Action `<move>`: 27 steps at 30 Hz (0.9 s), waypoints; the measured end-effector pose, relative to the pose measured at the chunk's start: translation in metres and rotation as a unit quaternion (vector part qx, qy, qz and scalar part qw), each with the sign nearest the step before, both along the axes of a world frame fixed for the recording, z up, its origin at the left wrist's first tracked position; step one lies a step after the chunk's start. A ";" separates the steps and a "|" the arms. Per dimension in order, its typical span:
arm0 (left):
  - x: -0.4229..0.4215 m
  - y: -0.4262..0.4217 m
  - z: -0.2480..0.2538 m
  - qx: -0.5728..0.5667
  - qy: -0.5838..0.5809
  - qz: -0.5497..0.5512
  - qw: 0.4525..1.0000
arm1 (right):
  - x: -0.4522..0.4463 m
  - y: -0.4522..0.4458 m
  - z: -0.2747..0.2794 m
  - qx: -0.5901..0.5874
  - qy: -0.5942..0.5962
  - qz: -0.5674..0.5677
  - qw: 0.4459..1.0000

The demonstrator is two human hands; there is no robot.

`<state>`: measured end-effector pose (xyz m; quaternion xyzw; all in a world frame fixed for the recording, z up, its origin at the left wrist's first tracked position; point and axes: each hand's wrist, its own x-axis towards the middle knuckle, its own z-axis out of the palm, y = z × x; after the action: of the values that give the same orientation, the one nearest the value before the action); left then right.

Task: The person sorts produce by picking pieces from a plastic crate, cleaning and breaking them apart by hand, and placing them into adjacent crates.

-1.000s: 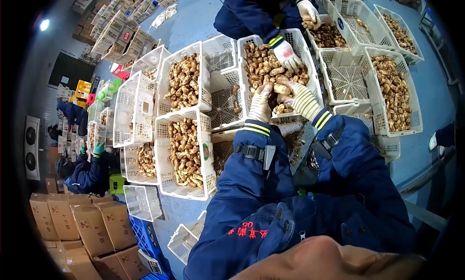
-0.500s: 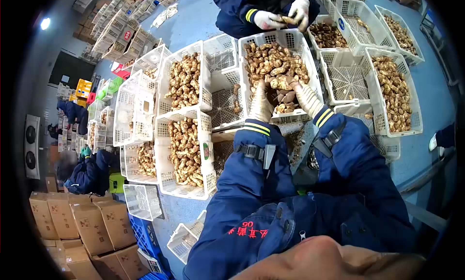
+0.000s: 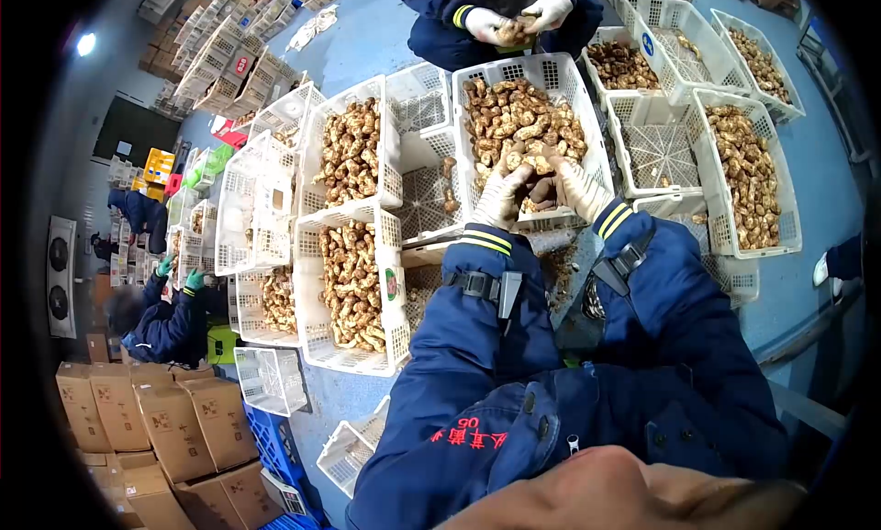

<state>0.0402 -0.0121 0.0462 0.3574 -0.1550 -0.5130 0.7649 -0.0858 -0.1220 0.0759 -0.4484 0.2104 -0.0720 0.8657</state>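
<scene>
Just above the frame's centre, the left hand (image 3: 500,198) is partly curled at the mushrooms (image 3: 516,117) heaped in the white crate (image 3: 557,73) (whether it grips one, I cannot tell); a light touch should spare the stems. Beyond it, the right hand (image 3: 585,192) is partly spread, its hold also unclear, and should ease pieces apart singly.

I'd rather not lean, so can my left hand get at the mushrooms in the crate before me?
Probably yes: your left hand is at the near end of the crate, the mushrooms lie uncovered beyond, and the co-worker's hands are clear of it. Whether your hand holds something, I can't tell.
</scene>
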 end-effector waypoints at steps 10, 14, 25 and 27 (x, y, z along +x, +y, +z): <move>-0.004 0.002 0.008 0.008 0.027 0.008 1.000 | 0.007 -0.010 -0.014 -0.040 0.029 0.032 0.998; -0.003 0.005 0.013 0.015 0.041 0.013 0.999 | 0.005 -0.010 -0.014 -0.052 -0.003 0.056 0.997; 0.002 -0.002 -0.007 -0.016 0.052 0.044 0.998 | 0.009 -0.014 -0.017 -0.576 0.059 0.025 0.815; 0.001 -0.002 -0.003 -0.043 0.044 0.026 0.998 | 0.006 -0.015 -0.010 -0.687 0.054 0.007 0.725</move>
<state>0.0413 -0.0138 0.0432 0.3056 -0.1335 -0.5008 0.7987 -0.0800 -0.1366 0.0655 -0.9251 0.1466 -0.1663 0.3084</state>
